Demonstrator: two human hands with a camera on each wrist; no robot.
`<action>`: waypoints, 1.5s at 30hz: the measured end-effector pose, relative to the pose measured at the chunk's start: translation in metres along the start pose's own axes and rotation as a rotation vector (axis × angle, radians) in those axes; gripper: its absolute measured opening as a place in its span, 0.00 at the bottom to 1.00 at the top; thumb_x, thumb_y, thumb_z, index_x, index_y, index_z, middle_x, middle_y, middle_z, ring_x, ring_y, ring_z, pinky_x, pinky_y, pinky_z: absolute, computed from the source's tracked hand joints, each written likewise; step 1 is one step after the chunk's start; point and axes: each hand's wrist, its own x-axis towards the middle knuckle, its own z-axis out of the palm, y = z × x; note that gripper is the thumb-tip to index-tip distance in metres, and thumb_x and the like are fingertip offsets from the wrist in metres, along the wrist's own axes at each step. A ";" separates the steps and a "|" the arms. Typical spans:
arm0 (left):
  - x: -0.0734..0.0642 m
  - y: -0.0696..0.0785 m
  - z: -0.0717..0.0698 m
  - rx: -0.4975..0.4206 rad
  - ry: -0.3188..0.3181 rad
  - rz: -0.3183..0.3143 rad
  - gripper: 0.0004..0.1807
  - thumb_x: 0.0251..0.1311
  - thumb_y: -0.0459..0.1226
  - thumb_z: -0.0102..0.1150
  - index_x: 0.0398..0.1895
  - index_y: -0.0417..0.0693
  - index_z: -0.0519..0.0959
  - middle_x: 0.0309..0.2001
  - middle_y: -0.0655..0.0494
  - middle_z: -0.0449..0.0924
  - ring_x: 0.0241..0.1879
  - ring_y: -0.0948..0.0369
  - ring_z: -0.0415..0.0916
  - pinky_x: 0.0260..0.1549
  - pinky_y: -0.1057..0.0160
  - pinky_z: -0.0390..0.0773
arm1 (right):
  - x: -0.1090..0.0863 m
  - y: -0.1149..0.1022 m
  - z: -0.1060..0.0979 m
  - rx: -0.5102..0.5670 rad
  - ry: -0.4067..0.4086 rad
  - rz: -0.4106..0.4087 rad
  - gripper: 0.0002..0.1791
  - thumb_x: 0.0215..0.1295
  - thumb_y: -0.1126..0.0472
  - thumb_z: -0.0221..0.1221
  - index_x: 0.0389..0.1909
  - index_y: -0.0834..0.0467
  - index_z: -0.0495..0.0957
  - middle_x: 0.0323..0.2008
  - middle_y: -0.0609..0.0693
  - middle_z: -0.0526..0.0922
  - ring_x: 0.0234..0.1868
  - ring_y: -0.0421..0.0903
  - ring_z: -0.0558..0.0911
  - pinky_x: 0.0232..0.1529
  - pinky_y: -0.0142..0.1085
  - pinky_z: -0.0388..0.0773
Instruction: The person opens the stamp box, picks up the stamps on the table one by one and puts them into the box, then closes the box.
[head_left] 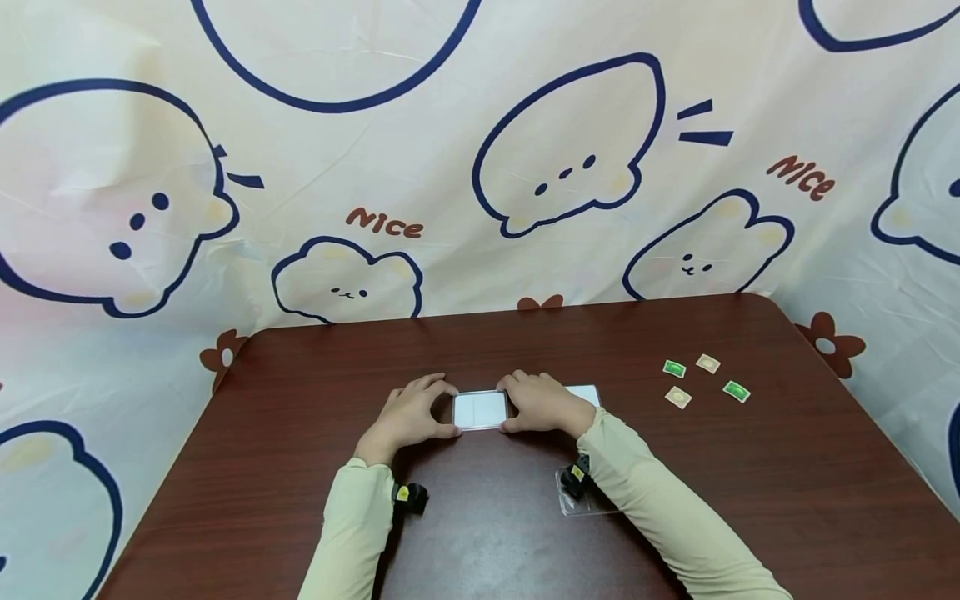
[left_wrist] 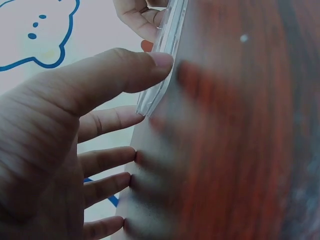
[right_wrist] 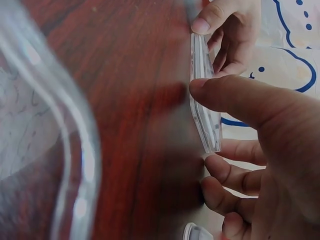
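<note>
A flat, clear plastic case [head_left: 480, 410] with white contents lies on the table between both hands. My left hand [head_left: 408, 417] pinches its left end, thumb [left_wrist: 155, 67] on the near edge and index finger at the far corner. The other left fingers spread toward the tabletop. At the opposite end my right hand [head_left: 543, 402] grips the case with thumb [right_wrist: 202, 90] and forefinger, its remaining fingers bent near the table. What the white contents are cannot be made out.
Another white, clear-edged piece [head_left: 587, 392] lies partly hidden behind the right hand. Below the right wrist is a clear plastic tray or lid [head_left: 592, 505]. Two green cards [head_left: 674, 368] and two beige cards [head_left: 678, 397], all small, lie to the right on the brown table [head_left: 247, 467].
</note>
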 end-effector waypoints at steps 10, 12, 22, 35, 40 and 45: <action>0.000 0.001 -0.001 -0.018 -0.010 0.011 0.32 0.46 0.51 0.72 0.57 0.56 0.76 0.72 0.48 0.62 0.71 0.46 0.58 0.63 0.37 0.57 | -0.002 0.003 0.000 0.035 0.015 -0.009 0.34 0.58 0.43 0.64 0.59 0.59 0.71 0.52 0.53 0.78 0.49 0.46 0.77 0.53 0.47 0.73; 0.000 0.001 -0.002 -0.020 -0.015 0.013 0.34 0.46 0.51 0.72 0.59 0.56 0.75 0.72 0.47 0.61 0.71 0.45 0.58 0.63 0.37 0.57 | -0.003 0.004 0.000 0.044 0.018 -0.007 0.34 0.58 0.43 0.64 0.60 0.58 0.70 0.51 0.51 0.79 0.45 0.44 0.77 0.50 0.45 0.74; 0.003 0.000 -0.003 -0.039 -0.050 0.017 0.41 0.44 0.52 0.74 0.63 0.53 0.71 0.73 0.47 0.58 0.72 0.45 0.55 0.64 0.37 0.54 | -0.005 0.006 -0.002 0.084 0.044 0.008 0.33 0.54 0.43 0.67 0.57 0.55 0.71 0.35 0.44 0.76 0.31 0.41 0.73 0.32 0.35 0.71; 0.002 0.000 -0.003 -0.043 -0.057 0.016 0.35 0.48 0.48 0.73 0.60 0.52 0.73 0.74 0.46 0.56 0.73 0.44 0.53 0.65 0.36 0.52 | -0.014 0.006 -0.004 0.105 0.089 -0.006 0.32 0.54 0.44 0.66 0.57 0.55 0.71 0.33 0.43 0.74 0.32 0.38 0.72 0.31 0.32 0.70; -0.001 0.000 -0.003 -0.036 -0.049 0.011 0.33 0.48 0.46 0.73 0.60 0.52 0.74 0.74 0.46 0.57 0.72 0.44 0.53 0.64 0.36 0.52 | -0.019 0.003 -0.005 0.092 0.113 -0.055 0.32 0.55 0.44 0.65 0.56 0.57 0.71 0.31 0.43 0.73 0.31 0.37 0.72 0.28 0.31 0.70; -0.003 -0.001 -0.003 -0.022 -0.053 0.020 0.34 0.51 0.47 0.71 0.62 0.52 0.73 0.74 0.45 0.56 0.72 0.43 0.53 0.65 0.36 0.52 | -0.025 0.000 -0.002 0.074 0.132 -0.075 0.33 0.55 0.43 0.65 0.56 0.56 0.71 0.30 0.42 0.72 0.29 0.35 0.71 0.26 0.29 0.69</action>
